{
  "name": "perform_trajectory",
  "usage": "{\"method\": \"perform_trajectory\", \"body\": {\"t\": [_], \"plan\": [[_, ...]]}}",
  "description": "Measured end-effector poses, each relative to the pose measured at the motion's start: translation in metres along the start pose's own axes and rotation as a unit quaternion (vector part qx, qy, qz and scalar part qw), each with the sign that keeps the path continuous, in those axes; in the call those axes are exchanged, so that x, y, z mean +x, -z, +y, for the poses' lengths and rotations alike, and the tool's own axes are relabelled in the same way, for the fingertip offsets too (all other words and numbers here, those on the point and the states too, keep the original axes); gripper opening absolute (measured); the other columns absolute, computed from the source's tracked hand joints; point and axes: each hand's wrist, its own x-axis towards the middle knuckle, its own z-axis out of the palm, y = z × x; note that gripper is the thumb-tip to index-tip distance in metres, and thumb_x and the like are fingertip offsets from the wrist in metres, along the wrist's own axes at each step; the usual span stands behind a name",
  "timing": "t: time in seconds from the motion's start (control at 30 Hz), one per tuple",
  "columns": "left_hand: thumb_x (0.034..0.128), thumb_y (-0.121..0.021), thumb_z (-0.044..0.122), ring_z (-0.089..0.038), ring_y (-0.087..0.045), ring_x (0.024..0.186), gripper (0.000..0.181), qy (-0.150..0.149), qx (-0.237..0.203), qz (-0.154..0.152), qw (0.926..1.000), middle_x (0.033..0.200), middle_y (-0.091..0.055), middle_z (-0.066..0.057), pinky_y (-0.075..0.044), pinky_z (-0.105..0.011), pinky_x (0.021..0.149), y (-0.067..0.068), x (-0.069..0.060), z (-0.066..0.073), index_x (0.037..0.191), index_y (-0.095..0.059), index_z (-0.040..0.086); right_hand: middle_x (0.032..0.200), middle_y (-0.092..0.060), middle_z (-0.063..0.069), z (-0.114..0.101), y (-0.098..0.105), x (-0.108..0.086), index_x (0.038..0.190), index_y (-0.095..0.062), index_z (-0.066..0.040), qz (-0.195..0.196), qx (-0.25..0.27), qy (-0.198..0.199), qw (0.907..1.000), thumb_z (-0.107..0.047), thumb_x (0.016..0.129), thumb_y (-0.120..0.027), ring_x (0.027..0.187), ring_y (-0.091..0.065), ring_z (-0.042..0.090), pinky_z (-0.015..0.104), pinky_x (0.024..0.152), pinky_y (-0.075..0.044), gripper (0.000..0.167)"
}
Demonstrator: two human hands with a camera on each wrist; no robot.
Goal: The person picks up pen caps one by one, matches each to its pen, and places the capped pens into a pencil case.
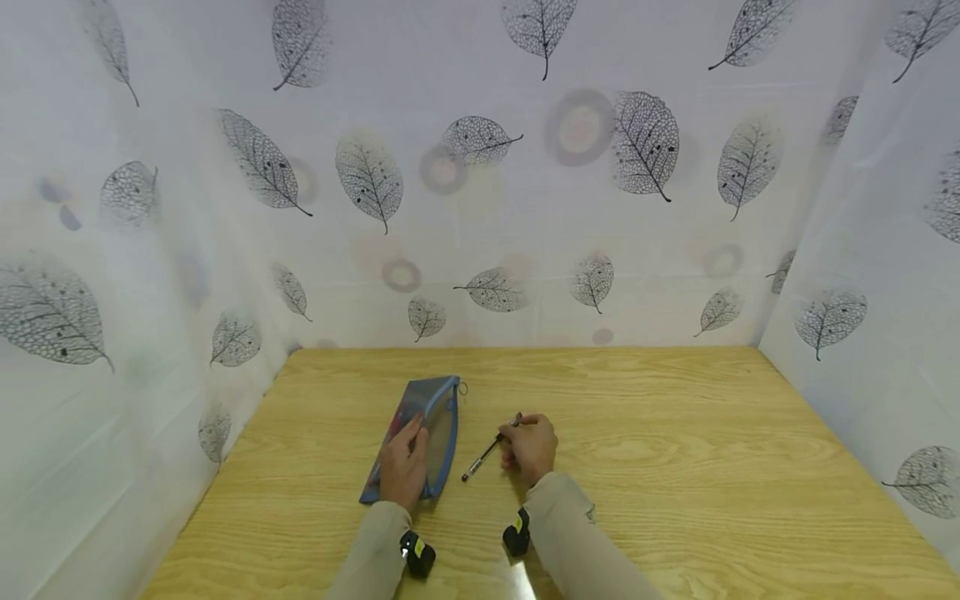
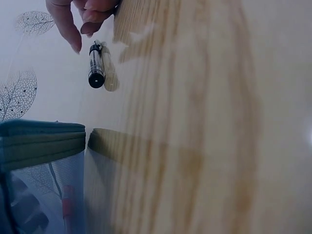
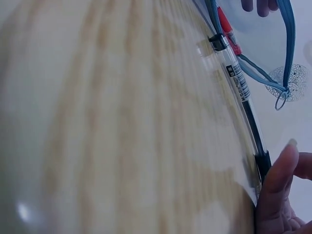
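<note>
A blue zippered mesh pencil pouch [image 1: 442, 433] lies on the left of the table with its mouth spread apart. My left hand [image 1: 403, 467] holds it at the opening; in the right wrist view the fingertips [image 3: 261, 6] show between the two zipper edges. Through the mesh a red pen [image 3: 229, 29] is visible. To the pouch's right, a clear-barrelled black pen [image 1: 486, 458] slants over the table, its far end between the thumb and fingers of my right hand [image 1: 534, 446]. Its near end points toward me, apart from the pouch.
The wood-grain table [image 1: 675, 467] stretches away to the right and back. White sheets with a leaf print [image 1: 641, 142] enclose it at the back and both sides. A small ring [image 1: 462, 388] hangs at the pouch's far corner. Each wrist wears a black camera [image 1: 516, 533].
</note>
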Motion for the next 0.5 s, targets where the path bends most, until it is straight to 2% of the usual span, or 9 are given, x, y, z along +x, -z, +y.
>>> {"method": "perform_trajectory", "body": {"t": [0.3, 0.5], "plan": [[0.0997, -0.050, 0.010, -0.035, -0.049, 0.127, 0.036, 0.001, 0.000, 0.002, 1.0000, 0.135, -0.053, -0.019, -0.039, -0.049, 0.105, 0.0001, -0.0005, 0.0005, 0.131, -0.054, -0.007, 0.074, -0.065, 0.014, -0.0002, 0.0014, 0.0034, 0.115, -0.048, 0.009, -0.007, -0.019, -0.022, 0.9995, 0.001, 0.081, -0.071, 0.042, -0.059, 0.013, 0.029, 0.043, -0.054, 0.042], [0.1001, -0.050, 0.011, -0.034, -0.048, 0.128, 0.036, 0.000, -0.001, -0.001, 1.0000, 0.136, -0.053, -0.018, -0.039, -0.048, 0.105, 0.0006, 0.0004, 0.0005, 0.132, -0.053, -0.006, 0.074, -0.067, 0.015, -0.0034, 0.0014, 0.0027, 0.110, -0.051, 0.009, -0.019, -0.034, -0.033, 0.9987, 0.002, 0.080, -0.070, 0.043, -0.060, 0.014, 0.030, 0.045, -0.055, 0.036]]}}
